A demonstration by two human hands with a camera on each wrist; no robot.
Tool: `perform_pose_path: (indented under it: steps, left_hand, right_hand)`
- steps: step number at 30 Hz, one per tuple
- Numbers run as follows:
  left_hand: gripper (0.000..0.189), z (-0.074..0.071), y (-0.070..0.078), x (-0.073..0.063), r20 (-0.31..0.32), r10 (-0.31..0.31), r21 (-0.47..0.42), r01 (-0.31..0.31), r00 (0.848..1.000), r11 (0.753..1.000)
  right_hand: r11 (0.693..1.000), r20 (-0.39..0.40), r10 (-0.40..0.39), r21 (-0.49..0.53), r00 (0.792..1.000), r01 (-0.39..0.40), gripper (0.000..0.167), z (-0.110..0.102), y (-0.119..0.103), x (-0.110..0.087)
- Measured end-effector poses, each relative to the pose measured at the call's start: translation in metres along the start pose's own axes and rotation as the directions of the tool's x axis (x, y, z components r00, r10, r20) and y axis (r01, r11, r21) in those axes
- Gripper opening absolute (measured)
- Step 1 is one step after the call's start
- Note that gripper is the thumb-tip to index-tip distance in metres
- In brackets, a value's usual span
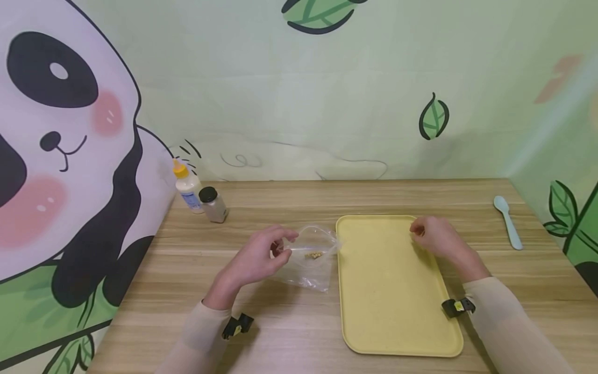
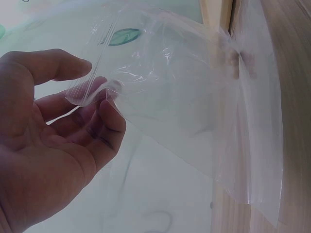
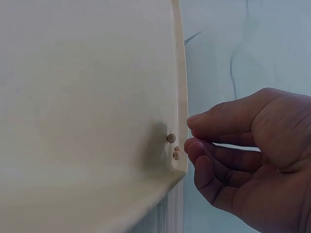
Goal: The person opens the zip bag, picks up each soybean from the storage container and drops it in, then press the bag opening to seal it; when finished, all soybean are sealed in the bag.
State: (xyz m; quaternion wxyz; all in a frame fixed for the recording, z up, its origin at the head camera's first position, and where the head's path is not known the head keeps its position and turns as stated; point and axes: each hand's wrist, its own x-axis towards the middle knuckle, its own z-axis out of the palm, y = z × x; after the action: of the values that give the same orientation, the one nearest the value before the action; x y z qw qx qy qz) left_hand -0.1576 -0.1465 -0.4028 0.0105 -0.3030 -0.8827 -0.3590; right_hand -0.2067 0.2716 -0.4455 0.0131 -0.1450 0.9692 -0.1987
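My left hand (image 1: 259, 257) holds a clear zip bag (image 2: 165, 107) by its mouth edge, with fingers curled at the film and the thumb lifted off it. The bag stands partly spread on the table, left of a yellow tray (image 1: 388, 291). Small beige-gold bits (image 1: 313, 255) lie inside it. Over the tray's far right corner is my right hand (image 3: 262, 150), thumb and forefinger tips close together, nothing visible between them. Just beneath, a small round tan piece (image 3: 171, 138) and a pair of similar pieces (image 3: 177, 154) lie inside the tray corner.
At the back left stand a white bottle (image 1: 189, 193) with an orange nozzle and a small jar (image 1: 215, 208) with a black lid. A pale blue spoon (image 1: 508, 222) lies on the wooden table at right. A printed wall (image 1: 289, 114) closes off the back.
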Motion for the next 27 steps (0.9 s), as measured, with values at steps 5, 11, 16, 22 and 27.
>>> perform_pose_path:
  steps: [5,11,16,22,27]
  left_hand:
    - [0.035,-0.0005,0.0008,-0.0002,0.003,-0.002,0.001,0.002,1.0,1.0]
    - [0.035,-0.0009,0.0013,-0.0001,0.007,-0.004,-0.003,0.004,1.0,1.0]
    - [0.036,-0.0012,0.0009,0.0,0.009,-0.006,0.001,0.006,1.0,1.0]
    - [0.036,-0.001,0.0006,0.0002,0.016,0.001,-0.006,-0.001,1.0,1.0]
    - [0.035,-0.0007,0.0008,0.0001,0.022,0.004,-0.015,-0.003,1.0,1.0]
  right_hand:
    - [1.0,0.028,-0.002,-0.017,1.0,0.002,0.017,0.0,0.0009,0.0011]
    - [0.997,0.076,0.025,-0.069,0.997,-0.02,0.015,0.0005,0.0031,0.0034]
    - [0.995,0.091,0.019,-0.1,0.996,-0.01,0.015,0.0011,0.0041,0.005]
    - [0.993,0.094,0.02,-0.118,0.995,-0.008,0.012,0.0029,0.0032,0.0063]
    - [0.991,0.098,0.036,-0.134,0.995,-0.022,0.012,0.0035,0.0012,0.0069]
